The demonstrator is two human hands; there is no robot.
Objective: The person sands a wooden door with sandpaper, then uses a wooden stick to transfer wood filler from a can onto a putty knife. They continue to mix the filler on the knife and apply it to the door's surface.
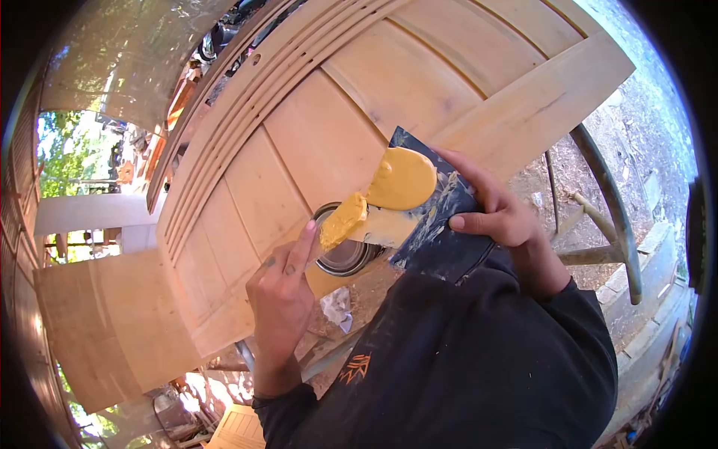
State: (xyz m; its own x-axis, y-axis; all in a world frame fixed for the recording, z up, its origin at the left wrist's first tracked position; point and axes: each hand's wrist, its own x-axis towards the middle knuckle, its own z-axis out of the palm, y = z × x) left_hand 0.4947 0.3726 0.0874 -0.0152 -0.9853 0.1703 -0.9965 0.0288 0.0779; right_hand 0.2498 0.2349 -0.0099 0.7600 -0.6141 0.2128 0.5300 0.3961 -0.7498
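Observation:
My right hand [497,206] grips a dark, smeared flat board [441,232], thumb on top. On the board lies a round pool of yellow paste [404,178]. My left hand [284,292] is closed on a spreading tool, its index finger stretched along it; the tool's blade [344,221] is coated in yellow paste and reaches the board's left edge beside the pool. The tool's handle is hidden in my hand. Below the blade, a round metal can [348,257] stands at the edge of a panelled wooden door [299,157], partly covered by the board.
The wooden door lies across curved metal supports [613,202]. A plain wooden sheet [112,322] is at the left. A crumpled white scrap [337,308] lies below the can. Another panelled piece [238,430] shows at the bottom, and a ledge [636,329] runs along the right.

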